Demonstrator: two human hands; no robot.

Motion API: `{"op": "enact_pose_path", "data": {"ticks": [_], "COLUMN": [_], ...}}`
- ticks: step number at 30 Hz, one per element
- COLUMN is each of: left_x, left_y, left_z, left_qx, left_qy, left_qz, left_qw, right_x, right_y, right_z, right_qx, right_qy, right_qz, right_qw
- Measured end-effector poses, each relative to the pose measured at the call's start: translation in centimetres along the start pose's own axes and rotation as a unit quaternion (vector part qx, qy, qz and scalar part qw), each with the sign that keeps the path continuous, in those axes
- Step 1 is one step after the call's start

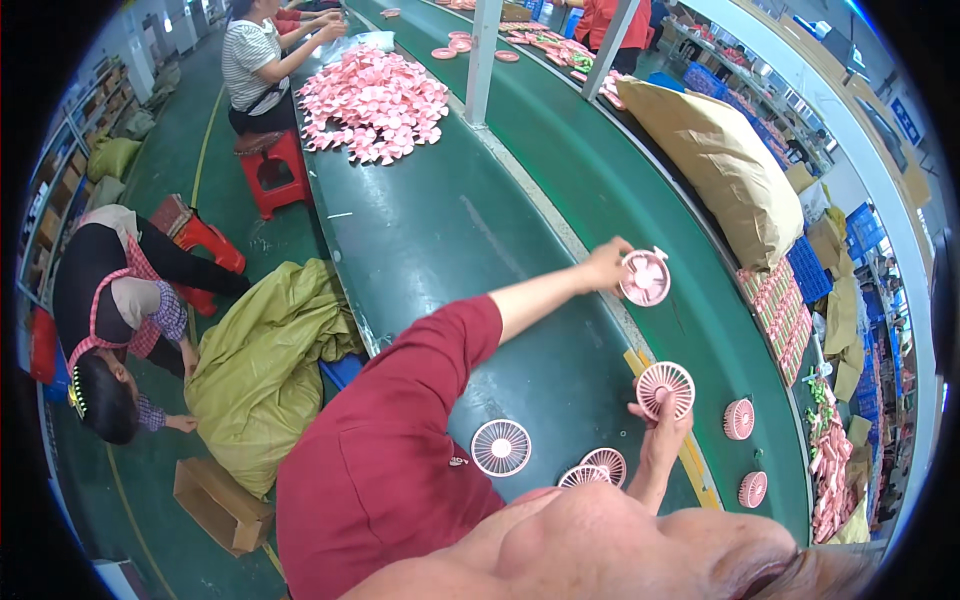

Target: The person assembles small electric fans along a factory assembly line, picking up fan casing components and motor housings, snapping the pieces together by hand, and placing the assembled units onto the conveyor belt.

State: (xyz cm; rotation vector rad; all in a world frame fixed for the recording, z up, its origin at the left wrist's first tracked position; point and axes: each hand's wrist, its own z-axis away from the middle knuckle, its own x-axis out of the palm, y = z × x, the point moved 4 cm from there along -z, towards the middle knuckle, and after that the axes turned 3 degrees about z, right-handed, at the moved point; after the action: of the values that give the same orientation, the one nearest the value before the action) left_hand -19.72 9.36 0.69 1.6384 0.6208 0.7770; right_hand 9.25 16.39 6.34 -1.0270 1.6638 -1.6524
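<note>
My left arm, in a maroon sleeve, reaches out over the belt's near edge. At its end my left hand (pixel 606 266) is closed on the rim of a round pink fan housing (pixel 646 278) with blades inside. Closer to me, my right hand (pixel 664 442) grips a round pink fan grille (pixel 665 390), its slotted face turned up. On the green tabletop to the left lies a single pale pink grille (pixel 501 447). A few more grilles (pixel 606 463) overlap near my body, partly hidden.
A green conveyor belt (pixel 600 190) runs along the right, carrying pink fan heads (pixel 739 419). Pink fan blades (pixel 372 100) are heaped at the table's far end. A person (pixel 120 300) bends by a yellow-green sack (pixel 270 370); another person (pixel 262 60) sits farther off. Metal posts (pixel 484 60) stand beside the belt.
</note>
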Motion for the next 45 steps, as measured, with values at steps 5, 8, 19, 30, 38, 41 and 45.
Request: {"op": "enact_pose_path", "data": {"ticks": [5,8,19,30,38,41,45], "left_x": [6.7,8.8,12.7,13.8,13.5,13.3,13.1], "left_y": [1.8,2.0,2.3,1.2,4.5,5.3,5.7], "left_z": [6.9,9.7,12.2,12.4,15.6,16.4,16.6], "left_qx": [-0.108,-0.102,-0.177,-0.182,0.192,0.231,0.243], "left_qy": [-0.191,-0.258,-0.252,-0.150,0.035,0.046,0.039], "left_qz": [0.235,0.255,0.377,0.504,0.186,0.128,0.089], "left_qw": [0.947,0.926,0.874,0.831,0.963,0.963,0.965], "right_x": [-2.1,-1.9,-2.0,1.3,2.0,3.8,5.0], "right_y": [-1.7,-2.2,-2.3,0.0,2.7,0.1,-2.7], "right_z": [-1.8,-2.0,-1.3,-0.9,-1.4,-0.6,-0.2], "right_qx": [-0.060,-0.117,-0.304,-0.295,-0.180,-0.169,-0.310], "right_qy": [0.085,0.125,0.129,0.028,0.032,0.055,0.099], "right_qz": [0.071,0.151,0.461,0.497,0.179,0.158,0.242], "right_qw": [0.992,0.974,0.823,0.816,0.967,0.971,0.914]}}
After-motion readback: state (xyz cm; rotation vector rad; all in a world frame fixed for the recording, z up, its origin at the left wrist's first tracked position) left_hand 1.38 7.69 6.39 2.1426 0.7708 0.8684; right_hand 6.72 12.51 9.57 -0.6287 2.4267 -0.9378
